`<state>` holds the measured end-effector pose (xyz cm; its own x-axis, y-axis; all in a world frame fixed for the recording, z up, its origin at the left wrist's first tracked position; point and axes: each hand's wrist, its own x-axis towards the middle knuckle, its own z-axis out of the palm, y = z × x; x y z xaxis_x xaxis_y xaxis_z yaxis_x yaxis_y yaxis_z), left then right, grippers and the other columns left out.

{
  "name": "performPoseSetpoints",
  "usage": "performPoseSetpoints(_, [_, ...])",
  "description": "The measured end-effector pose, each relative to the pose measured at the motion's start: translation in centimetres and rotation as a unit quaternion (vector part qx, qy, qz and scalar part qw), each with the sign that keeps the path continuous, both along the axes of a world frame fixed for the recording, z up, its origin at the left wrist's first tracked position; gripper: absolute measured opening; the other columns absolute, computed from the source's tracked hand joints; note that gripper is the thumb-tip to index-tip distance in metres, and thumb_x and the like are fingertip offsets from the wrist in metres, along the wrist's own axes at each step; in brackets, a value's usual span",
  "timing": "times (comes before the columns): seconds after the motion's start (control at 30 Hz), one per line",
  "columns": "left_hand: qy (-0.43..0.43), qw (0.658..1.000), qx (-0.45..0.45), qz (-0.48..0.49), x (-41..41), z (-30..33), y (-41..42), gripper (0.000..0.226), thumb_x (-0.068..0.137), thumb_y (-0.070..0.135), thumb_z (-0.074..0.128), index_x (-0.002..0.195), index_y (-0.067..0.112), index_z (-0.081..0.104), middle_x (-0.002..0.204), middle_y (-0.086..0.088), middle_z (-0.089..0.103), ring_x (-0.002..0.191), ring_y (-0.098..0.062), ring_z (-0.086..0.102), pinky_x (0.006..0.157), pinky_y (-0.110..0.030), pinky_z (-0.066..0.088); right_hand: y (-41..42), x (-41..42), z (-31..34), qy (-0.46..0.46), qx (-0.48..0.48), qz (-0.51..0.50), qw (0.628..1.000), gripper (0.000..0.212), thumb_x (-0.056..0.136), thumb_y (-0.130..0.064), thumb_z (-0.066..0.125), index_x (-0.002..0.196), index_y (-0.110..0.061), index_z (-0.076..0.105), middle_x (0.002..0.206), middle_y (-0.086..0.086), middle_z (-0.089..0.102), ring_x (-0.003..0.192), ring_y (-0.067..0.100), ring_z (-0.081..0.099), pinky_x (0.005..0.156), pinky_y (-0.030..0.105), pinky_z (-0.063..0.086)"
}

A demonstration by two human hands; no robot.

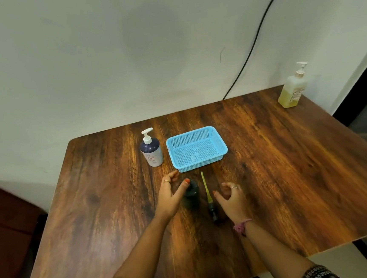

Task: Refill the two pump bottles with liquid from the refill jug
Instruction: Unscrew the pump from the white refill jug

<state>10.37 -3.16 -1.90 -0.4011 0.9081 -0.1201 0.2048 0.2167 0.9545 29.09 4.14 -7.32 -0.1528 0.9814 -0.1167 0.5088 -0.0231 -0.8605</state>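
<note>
On the wooden surface, taking the blue basket as the landmark, a small dark bottle stands just in front of the basket's near-left corner with its neck uncovered, and its pump head, dark cap toward the person and yellowish dip tube pointing at the basket, lies flat just right of it. The left hand has an open grip, fingers spread and curved beside the bottle, thumb tip at or touching its shoulder; whether it bears on the bottle I cannot tell. The right hand is also open, fingers loosely curled, holding nothing, just right of the pump head and apart from it. A white-pump bottle stands just left of the basket with its pump on. A yellow-liquid pump bottle stands well behind and right of the basket at the surface's far corner; no separate jug shows, so I cannot tell if this serves as the refill. The likely risks: the open dark bottle looks light and narrow, so a nudge from the thumb could tip it; its small mouth invites spills when pouring unless held steady; the wet tube may smear the surface, and a careless sweep could roll the pump head.
</note>
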Motion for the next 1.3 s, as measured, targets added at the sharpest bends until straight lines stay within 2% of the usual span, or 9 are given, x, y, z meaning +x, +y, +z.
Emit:
performPoseSetpoints(0.13, [0.01, 1.0, 0.017, 0.012, -0.1, 1.3, 2.4, 0.084, 0.069, 0.073, 0.06, 0.132, 0.02, 0.045, 0.131, 0.003, 0.055, 0.119, -0.012, 0.055, 0.099, -0.041, 0.049, 4.1, 1.4, 2.0, 0.037, 0.028, -0.064, 0.997, 0.032, 0.085, -0.025, 0.067, 0.113, -0.012, 0.059, 0.115, 0.006, 0.055, 0.101, 0.019, 0.058, 0.081, 0.028, 0.049])
performPoseSetpoints(0.2, [0.025, 0.999, 0.023, 0.016, 0.1, 2.3, 3.8, 0.075, 0.073, 0.065, 0.061, 0.132, 0.02, 0.046, 0.131, 0.005, 0.054, 0.119, -0.01, 0.054, 0.099, -0.039, 0.049, 6.2, 2.0, 3.4, 0.039, 0.048, -0.09, 0.994, 0.029, 0.086, -0.021, 0.066, 0.111, -0.01, 0.059, 0.114, 0.009, 0.057, 0.099, 0.02, 0.059, 0.08, 0.028, 0.048])
performPoseSetpoints(0.37, [0.039, 0.997, 0.062, 0.009, 2.5, 4.8, 8.9, 0.058, 0.084, 0.041, 0.062, 0.133, 0.016, 0.044, 0.13, 0.005, 0.053, 0.119, -0.008, 0.051, 0.104, -0.027, 0.038, 12.8, 5.9, 8.1, 0.055, 0.101, -0.141, 0.983, 0.027, 0.086, -0.016, 0.063, 0.113, -0.011, 0.06, 0.111, 0.003, 0.056, 0.095, 0.014, 0.058, 0.077, 0.022, 0.043])
performPoseSetpoints(0.5, [0.061, 0.994, 0.087, 0.006, 6.1, 6.1, 14.6, 0.046, 0.088, 0.025, 0.065, 0.129, 0.021, 0.045, 0.125, 0.008, 0.053, 0.115, -0.006, 0.051, 0.102, -0.022, 0.037, 19.4, 10.0, 10.9, 0.081, 0.127, -0.151, 0.977, 0.025, 0.085, -0.014, 0.064, 0.11, -0.013, 0.06, 0.114, 0.004, 0.056, 0.092, 0.014, 0.06, 0.084, 0.03, 0.051])
performPoseSetpoints(0.63, [0.081, 0.991, 0.105, -0.007, 10.8, 7.1, 21.4, 0.054, 0.083, 0.024, 0.071, 0.131, 0.019, 0.046, 0.126, 0.009, 0.051, 0.112, -0.001, 0.051, 0.087, -0.005, 0.037, 26.3, 14.1, 13.8, 0.11, 0.143, -0.159, 0.971, 0.023, 0.085, -0.011, 0.064, 0.106, -0.015, 0.058, 0.112, 0.003, 0.056, 0.089, 0.013, 0.058, 0.081, 0.027, 0.051])
performPoseSetpoints(0.73, [0.085, 0.99, 0.112, -0.008, 15.1, 7.6, 27.3, 0.057, 0.08, 0.023, 0.074, 0.13, 0.02, 0.046, 0.124, 0.007, 0.052, 0.111, -0.002, 0.053, 0.088, -0.007, 0.04, 32.2, 17.3, 15.4, 0.115, 0.154, -0.155, 0.969, 0.025, 0.084, -0.01, 0.065, 0.107, -0.013, 0.059, 0.112, 0.006, 0.059, 0.089, 0.014, 0.06, 0.074, 0.019, 0.047])
performPoseSetpoints(0.83, [0.09, 0.99, 0.105, -0.03, 19.1, 7.6, 32.5, 0.063, 0.081, 0.022, 0.073, 0.135, 0.015, 0.042, 0.125, 0.005, 0.049, 0.114, -0.006, 0.05, 0.088, -0.006, 0.038, 37.3, 20.1, 16.4, 0.117, 0.169, -0.154, 0.966, 0.028, 0.083, -0.008, 0.066, 0.11, -0.01, 0.06, 0.113, 0.007, 0.06, 0.089, 0.016, 0.061, 0.076, 0.021, 0.049])
performPoseSetpoints(1.13, [0.118, 0.989, -0.025, -0.087, 26.3, 5.6, 45.7, 0.095, 0.076, 0.032, 0.077, 0.149, 0.011, 0.02, 0.151, -0.007, 0.031, 0.137, -0.02, 0.035, 0.11, -0.029, 0.033, 48.2, 23.8, 15.3, 0.078, 0.108, -0.092, 0.987, 0.039, 0.081, -0.016, 0.072, 0.116, -0.008, 0.058, 0.109, 0.004, 0.06, 0.085, 0.011, 0.058, 0.067, 0.013, 0.043])
performPoseSetpoints(1.3, [0.109, 0.991, -0.043, -0.07, 27.8, 4.2, 51.8, 0.101, 0.073, 0.029, 0.081, 0.149, 0.009, 0.018, 0.152, -0.01, 0.03, 0.139, -0.024, 0.033, 0.112, -0.035, 0.033, 52.0, 23.2, 13.1, 0.028, 0.094, -0.025, 0.995, 0.043, 0.076, -0.02, 0.075, 0.115, -0.012, 0.057, 0.112, 0.006, 0.06, 0.095, 0.018, 0.06, 0.074, 0.021, 0.043])
